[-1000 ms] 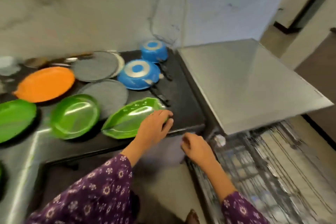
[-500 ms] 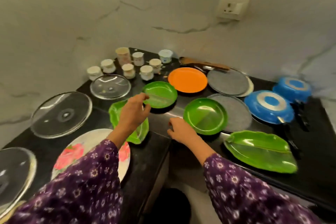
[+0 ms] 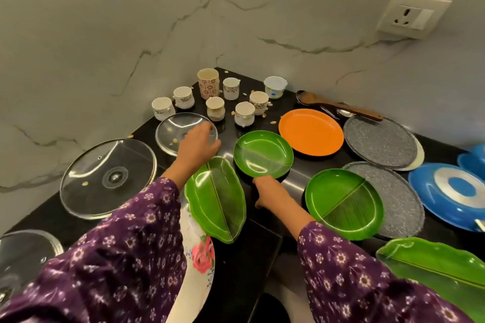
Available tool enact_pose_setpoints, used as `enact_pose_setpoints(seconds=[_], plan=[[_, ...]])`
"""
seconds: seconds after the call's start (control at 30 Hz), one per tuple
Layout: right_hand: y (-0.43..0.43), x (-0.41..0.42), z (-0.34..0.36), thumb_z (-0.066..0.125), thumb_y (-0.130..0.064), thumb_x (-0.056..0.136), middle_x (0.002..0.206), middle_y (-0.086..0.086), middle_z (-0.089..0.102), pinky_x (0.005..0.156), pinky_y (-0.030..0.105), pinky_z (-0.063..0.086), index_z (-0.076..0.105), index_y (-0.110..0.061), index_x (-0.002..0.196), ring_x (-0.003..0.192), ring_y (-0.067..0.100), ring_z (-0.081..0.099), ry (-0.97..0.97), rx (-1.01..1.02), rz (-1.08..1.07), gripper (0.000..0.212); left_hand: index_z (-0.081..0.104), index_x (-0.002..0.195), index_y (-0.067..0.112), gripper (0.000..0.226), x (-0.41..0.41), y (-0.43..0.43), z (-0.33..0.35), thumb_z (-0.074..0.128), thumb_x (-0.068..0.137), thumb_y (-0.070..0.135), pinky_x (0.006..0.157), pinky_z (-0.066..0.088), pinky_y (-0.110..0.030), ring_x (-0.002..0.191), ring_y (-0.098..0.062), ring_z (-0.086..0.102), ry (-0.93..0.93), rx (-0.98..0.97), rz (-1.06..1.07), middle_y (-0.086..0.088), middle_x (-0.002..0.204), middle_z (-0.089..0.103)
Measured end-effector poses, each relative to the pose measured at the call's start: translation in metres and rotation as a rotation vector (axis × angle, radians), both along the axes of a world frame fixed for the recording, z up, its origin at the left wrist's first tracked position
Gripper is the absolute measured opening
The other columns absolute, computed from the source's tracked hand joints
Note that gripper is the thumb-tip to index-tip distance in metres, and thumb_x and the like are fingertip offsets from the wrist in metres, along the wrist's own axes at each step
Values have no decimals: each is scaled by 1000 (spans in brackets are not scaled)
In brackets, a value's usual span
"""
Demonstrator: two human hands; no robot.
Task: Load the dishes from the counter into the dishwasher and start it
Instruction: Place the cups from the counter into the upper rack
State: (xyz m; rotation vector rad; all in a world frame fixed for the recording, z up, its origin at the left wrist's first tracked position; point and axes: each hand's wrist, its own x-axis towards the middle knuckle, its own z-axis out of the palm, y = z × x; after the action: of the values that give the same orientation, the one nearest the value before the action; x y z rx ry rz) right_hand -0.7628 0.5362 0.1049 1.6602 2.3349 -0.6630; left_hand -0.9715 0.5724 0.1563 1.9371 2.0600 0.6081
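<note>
The left hand [image 3: 198,145] lay loosely curled over the small glass lid's [image 3: 181,130] near rim, grip unclear. The right hand [image 3: 267,189], fingers curled, touched the round green plate [image 3: 263,153] just beyond it.

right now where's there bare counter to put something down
Bare black counter shows at the near edge, between the leaf-shaped plate and the right hand. A narrower gap lies between the cups and the orange plate. Elsewhere plates and lids crowd together.
</note>
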Motion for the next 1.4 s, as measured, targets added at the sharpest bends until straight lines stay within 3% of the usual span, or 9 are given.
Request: enact_pose_setpoints(seconds=[0.17,0.3,0.43,0.73,0.93,1.17,1.4], plan=[[13,-4,-8,76,-13,76,110,14,63,76,37,51,59,-3,110,101,32,61,-102,-36,62,40,44,129,8,56,21,55,-4,65,86,38,92,43,-40,119,-27,48,25,-48,-62,-12,129,51],[13,-2,-11,69,-4,78,113,18,59,79,36,48,58,0,110,105,33,56,-52,-18,44,34,34,138,7,73,42,106,-8,69,83,39,99,39,-42,126,-30,43,-21,-101,-85,-16,138,43],[5,-2,-12,61,10,78,111,19,55,77,38,45,58,2,104,110,35,46,7,52,33,27,28,143,6,83,56,147,-19,70,81,43,100,38,-46,126,-36,42,60,-137,-73,-21,138,40],[8,0,-19,65,8,76,113,18,53,78,41,48,57,3,105,114,35,39,41,78,26,31,22,147,12,95,65,194,-53,71,76,52,98,39,-50,124,-43,42,141,-242,-61,-23,138,38],[6,-1,-14,61,12,77,114,18,51,76,42,47,56,3,106,117,36,36,52,62,-9,30,37,126,6,73,64,193,-60,75,75,41,88,47,-53,109,-47,51,104,-144,-69,-25,123,47],[2,-6,-4,54,18,77,114,19,53,81,42,48,56,2,104,120,37,37,52,54,-49,31,38,132,8,74,63,156,-23,75,77,40,85,45,-49,108,-39,52,-32,138,-84,-21,122,51],[-4,-3,-7,47,16,83,119,19,53,89,44,47,57,3,111,121,35,41,78,93,-83,32,40,133,11,74,71,68,39,77,75,41,86,38,-35,113,-29,48,-151,273,-121,-14,126,52]])
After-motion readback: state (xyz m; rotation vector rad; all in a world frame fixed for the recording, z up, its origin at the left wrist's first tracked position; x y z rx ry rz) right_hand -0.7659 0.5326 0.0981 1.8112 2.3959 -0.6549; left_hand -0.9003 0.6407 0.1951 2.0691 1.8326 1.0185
